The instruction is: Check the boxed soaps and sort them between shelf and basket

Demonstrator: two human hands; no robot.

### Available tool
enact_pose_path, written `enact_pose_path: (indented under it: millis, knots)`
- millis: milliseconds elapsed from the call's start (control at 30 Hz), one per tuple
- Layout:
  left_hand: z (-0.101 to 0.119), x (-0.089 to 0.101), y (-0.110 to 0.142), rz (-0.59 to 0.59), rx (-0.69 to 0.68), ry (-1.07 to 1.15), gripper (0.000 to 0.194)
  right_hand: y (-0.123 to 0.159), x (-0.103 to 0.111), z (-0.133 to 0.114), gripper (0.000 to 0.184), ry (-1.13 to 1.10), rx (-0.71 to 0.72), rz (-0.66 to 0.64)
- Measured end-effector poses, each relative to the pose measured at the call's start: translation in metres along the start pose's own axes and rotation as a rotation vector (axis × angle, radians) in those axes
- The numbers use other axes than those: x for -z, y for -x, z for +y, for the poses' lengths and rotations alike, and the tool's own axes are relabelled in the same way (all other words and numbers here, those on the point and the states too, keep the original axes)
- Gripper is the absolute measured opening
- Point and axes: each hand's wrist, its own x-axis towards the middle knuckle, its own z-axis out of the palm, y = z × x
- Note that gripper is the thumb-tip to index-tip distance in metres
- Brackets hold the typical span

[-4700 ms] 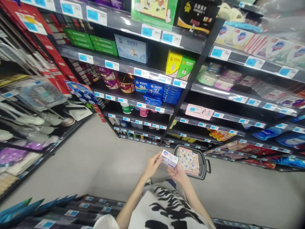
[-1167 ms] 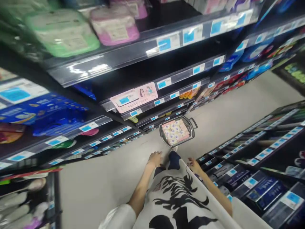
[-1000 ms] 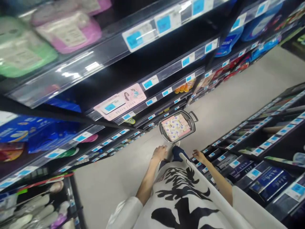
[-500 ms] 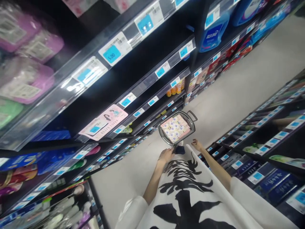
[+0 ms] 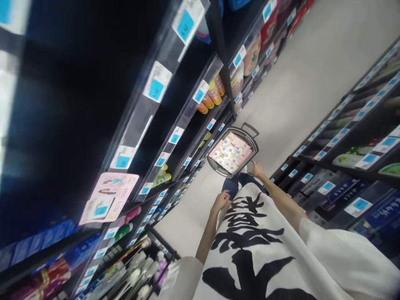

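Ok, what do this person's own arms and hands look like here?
Loose, wide sleeves in plain white leave the forearms bare. The left hand and right hand wear no gloves; finer detail is too small to tell.

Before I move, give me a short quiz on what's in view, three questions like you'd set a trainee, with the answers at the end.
1. True or false: the left hand is holding an orange bottle.
2. Which hand is nearer to the basket in the picture?
3. Fill in the blank: the pink sign is at the front edge of a ____.

Key:
1. False; no bottle shows in it.
2. The right hand.
3. Shelf.
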Motion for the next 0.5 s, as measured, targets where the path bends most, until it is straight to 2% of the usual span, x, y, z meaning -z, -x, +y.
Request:
enact_pose_path:
  millis: [167, 300, 400, 500]
  knots:
    - [0.003, -0.014, -0.033, -0.038, 0.076, -0.023, 0.029, 0.004, -0.008, 0.024, 0.088, 0.047, -0.046, -0.003]
    - [0.016, -0.024, -0.062, -0.118, 0.015, 0.029, 0.029, -0.004, -0.010, 0.040, 0.082, 0.156, -0.031, -0.016]
    - [0.025, -0.039, -0.083, -0.176, -0.042, 0.094, 0.038, -0.027, -0.011, 0.042, 0.078, 0.231, 0.087, -0.042]
    - [0.029, -0.059, -0.098, -0.231, -0.089, 0.155, 0.046, -0.067, -0.016, 0.031, 0.077, 0.292, 0.209, -0.069]
